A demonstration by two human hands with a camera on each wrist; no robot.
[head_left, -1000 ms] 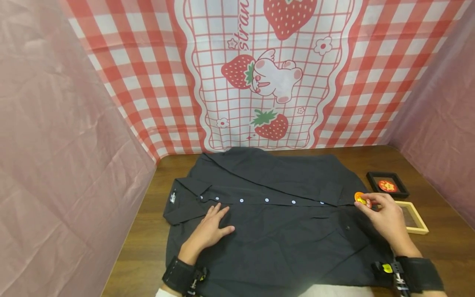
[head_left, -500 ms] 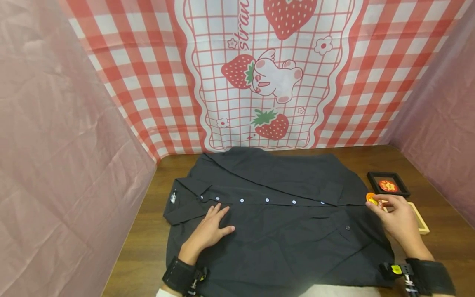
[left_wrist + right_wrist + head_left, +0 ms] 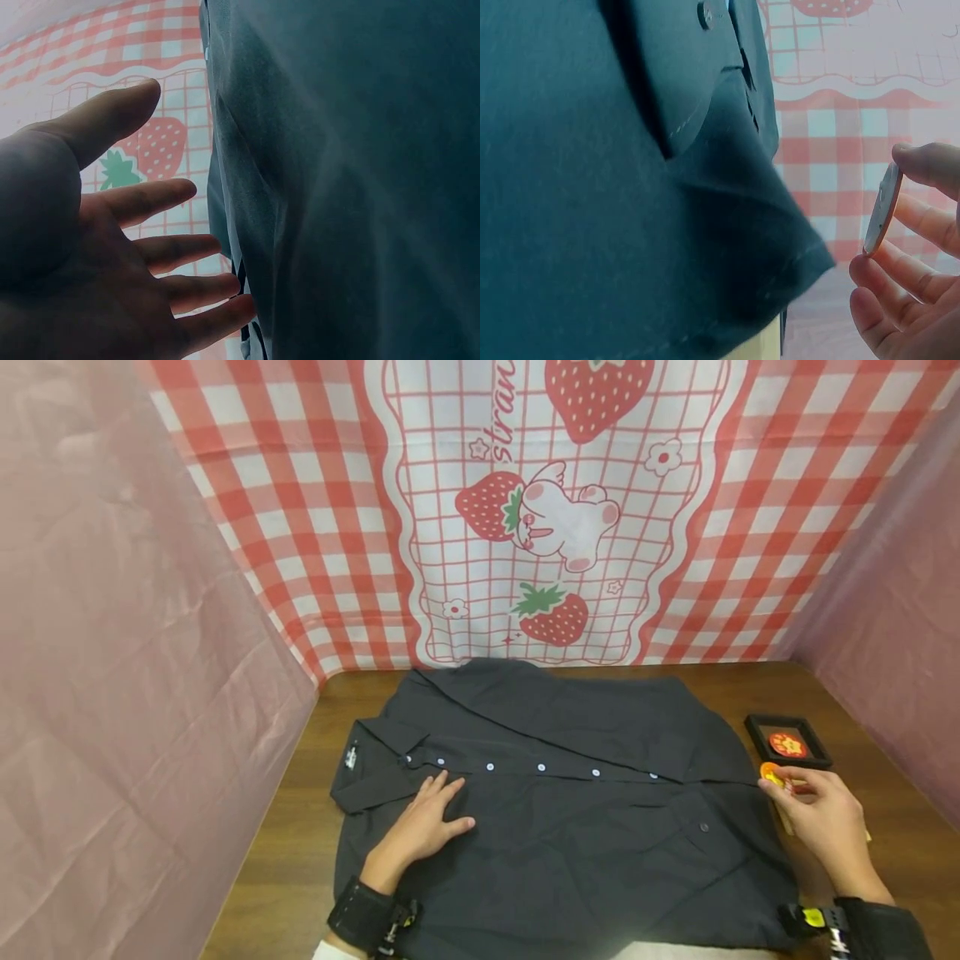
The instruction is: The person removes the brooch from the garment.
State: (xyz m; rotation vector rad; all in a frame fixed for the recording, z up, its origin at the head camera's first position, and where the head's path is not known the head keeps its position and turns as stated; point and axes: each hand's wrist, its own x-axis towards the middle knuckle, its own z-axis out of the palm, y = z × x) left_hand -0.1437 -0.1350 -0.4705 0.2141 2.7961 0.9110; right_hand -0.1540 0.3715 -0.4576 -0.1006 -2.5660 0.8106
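A dark grey button-up shirt (image 3: 585,843) lies spread on the table, its collar to the left and a row of white buttons across it. On the shirt front, below the buttons, my left hand (image 3: 423,827) rests with fingers spread, holding nothing. My right hand (image 3: 825,814) pinches a round orange-and-yellow pin badge (image 3: 770,774) between thumb and fingers, at the right edge of the shirt. In the right wrist view the badge (image 3: 883,210) shows edge-on with its pale back, apart from the cloth.
A black square frame (image 3: 757,743) at the right back holds another round red badge (image 3: 787,744). Mostly hidden under my right hand is a light wooden frame (image 3: 785,820). Checked strawberry cloth (image 3: 330,568) hangs behind the wooden table (image 3: 277,835), with pink cloth at both sides.
My right hand has moved right with the pin badge, from over the shirt to its right edge, and now covers more of the light frame. The left hand stays put. The view shifts slightly.
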